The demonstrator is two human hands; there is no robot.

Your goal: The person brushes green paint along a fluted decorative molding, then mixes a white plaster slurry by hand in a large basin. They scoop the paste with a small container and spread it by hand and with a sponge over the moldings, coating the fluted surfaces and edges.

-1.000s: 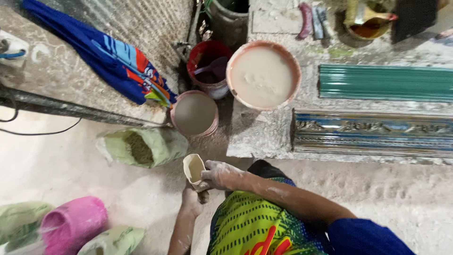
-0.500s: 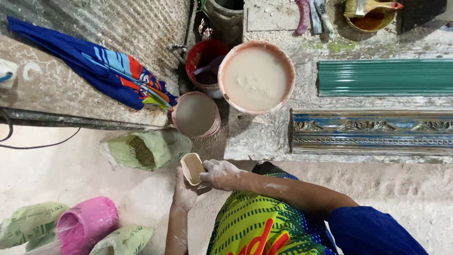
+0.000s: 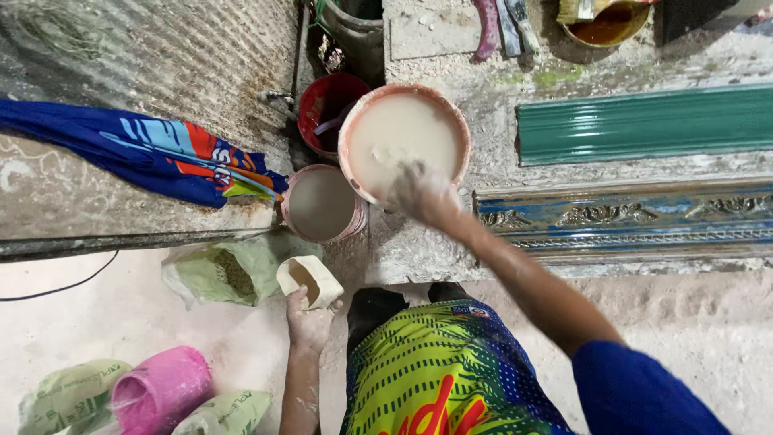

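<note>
Where the floor meets the lower left edge, a pink tub [image 3: 159, 391] lies on its side between pale green sacks [image 3: 68, 395], its inside hidden. Further right, an open green sack [image 3: 221, 274] shows dark granules. The left hand [image 3: 308, 322] has its grip wrapped round the base of a small cream cup [image 3: 308, 279], which is tilted and coated in pale powder; I cannot tell what it contains. Above it, a small bucket [image 3: 322, 204] holds grey, cloudy liquid, and a red bucket [image 3: 328, 109] behind it has something resting inside, too dark to make out. On the counter [image 3: 435, 250], a big basin [image 3: 403, 137] is full of milky white liquid. The right hand [image 3: 423, 193] sits at the basin's near rim, blurred and white-coated, so I cannot tell whether its grip is apart or together. At the top right, a yellow bowl [image 3: 608, 22] of brown liquid is cut off by the edge.
</note>
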